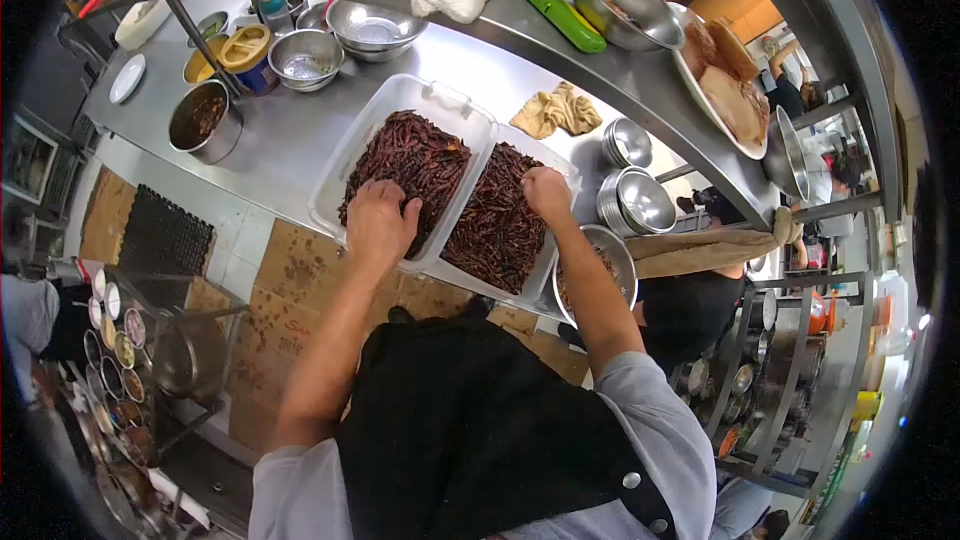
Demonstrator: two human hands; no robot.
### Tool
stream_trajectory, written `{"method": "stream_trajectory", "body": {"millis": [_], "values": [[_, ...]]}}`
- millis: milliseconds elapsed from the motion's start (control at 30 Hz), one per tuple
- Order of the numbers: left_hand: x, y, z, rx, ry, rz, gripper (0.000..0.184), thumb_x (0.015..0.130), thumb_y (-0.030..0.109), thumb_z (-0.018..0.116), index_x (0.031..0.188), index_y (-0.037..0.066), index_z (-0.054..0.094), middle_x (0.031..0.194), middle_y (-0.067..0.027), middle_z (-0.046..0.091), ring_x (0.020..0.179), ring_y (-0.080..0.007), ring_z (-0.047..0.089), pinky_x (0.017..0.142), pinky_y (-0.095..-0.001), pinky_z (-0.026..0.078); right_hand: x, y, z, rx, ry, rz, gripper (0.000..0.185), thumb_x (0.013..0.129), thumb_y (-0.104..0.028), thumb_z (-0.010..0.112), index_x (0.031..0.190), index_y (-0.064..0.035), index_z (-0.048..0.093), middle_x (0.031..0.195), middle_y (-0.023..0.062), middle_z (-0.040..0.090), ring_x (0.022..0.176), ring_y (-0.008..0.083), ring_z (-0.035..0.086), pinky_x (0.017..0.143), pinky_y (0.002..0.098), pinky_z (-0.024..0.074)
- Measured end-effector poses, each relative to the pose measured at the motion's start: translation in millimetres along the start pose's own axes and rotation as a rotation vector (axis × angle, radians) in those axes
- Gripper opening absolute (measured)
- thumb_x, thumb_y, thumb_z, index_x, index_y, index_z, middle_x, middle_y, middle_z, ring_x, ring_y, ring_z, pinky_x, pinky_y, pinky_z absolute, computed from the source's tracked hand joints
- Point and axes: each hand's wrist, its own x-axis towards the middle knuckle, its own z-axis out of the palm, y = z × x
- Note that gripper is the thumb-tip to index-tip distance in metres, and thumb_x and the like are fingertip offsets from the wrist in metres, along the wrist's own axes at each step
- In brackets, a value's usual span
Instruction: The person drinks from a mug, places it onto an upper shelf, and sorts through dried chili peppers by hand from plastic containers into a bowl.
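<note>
Two translucent plastic bins stand side by side at the counter's near edge. The left bin (328, 190) holds a heap of dark red-brown slender pieces (425, 165) that look like dried chillies. Similar pieces (490, 240) fill the right bin (572, 180). My left hand (382, 225) rests on the left heap, thumb apart from the fingers; its fingertips are partly hidden among the pieces. Over the right heap, my right hand (547, 193) is closed in a fist or pinch near the bin's far right side. What it holds, if anything, is hidden.
A metal bowl (628, 275) sits beside the right bin, under my right forearm. Stacked steel bowls (640, 202) and a tan cloth (556, 111) lie beyond. A steel pot (228, 135) stands left on the counter (275, 155). An overhead shelf (640, 75) crosses above. Another person (690, 315) is at right.
</note>
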Motion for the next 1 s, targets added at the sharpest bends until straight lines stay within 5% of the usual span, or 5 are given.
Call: {"method": "stream_trajectory", "body": {"millis": [200,367,500,733,1000], "values": [[11.5,-24.7,0.8,0.055,0.044,-0.033,0.023,0.082,0.02,0.075,0.086,0.0,0.065,0.09,-0.0181,0.065,0.093,-0.04,0.061,0.082,-0.0516,0.049,-12.6,13.6,-23.4,0.219,-0.026,-0.097,0.023,0.084,-0.024,0.07,0.096,-0.005,0.077,0.09,0.017,0.074,0.084,0.0323,0.072,0.079,0.0415,0.055],[23.5,-46.5,-5.1,0.13,0.058,-0.073,0.024,0.083,0.022,0.075,0.09,0.001,0.067,0.093,-0.0167,0.067,0.098,-0.0378,0.062,0.086,-0.0491,0.049,4.1,7.0,-18.5,0.756,0.022,0.185,0.025,0.086,-0.022,0.071,0.101,-0.0031,0.077,0.082,0.0134,0.074,0.072,0.0174,0.069,0.071,0.0335,0.0528],[29.9,-49.8,-8.5,0.105,0.02,-0.073,0.024,0.083,0.022,0.076,0.087,0.0,0.068,0.093,-0.0191,0.067,0.094,-0.0403,0.062,0.081,-0.0494,0.051,31.3,-8.3,10.7,0.244,0.353,-0.289,0.021,0.086,-0.019,0.07,0.101,-0.0062,0.077,0.093,0.013,0.074,0.086,0.0311,0.07,0.08,0.0416,0.0545],[28.6,-52.5,-5.8,0.133,0.031,-0.054,0.024,0.082,0.024,0.076,0.087,0.001,0.069,0.091,-0.0169,0.067,0.093,-0.0377,0.063,0.083,-0.0482,0.051,48.3,-40.5,0.8,-0.113,-0.124,-0.141,0.029,0.088,-0.024,0.067,0.113,-0.0109,0.073,0.118,0.0137,0.067,0.107,0.0328,0.066,0.093,0.0445,0.0549],[28.0,-50.1,-12.9,0.098,0.0,-0.048,0.024,0.083,0.021,0.076,0.092,0.0,0.069,0.095,-0.0193,0.068,0.096,-0.0397,0.062,0.083,-0.0487,0.051,50.3,-36.9,14.7,-0.14,-0.123,-0.127,0.02,0.087,-0.023,0.068,0.096,-0.0085,0.077,0.103,0.0169,0.071,0.098,0.0347,0.068,0.089,0.0456,0.0551]]}}
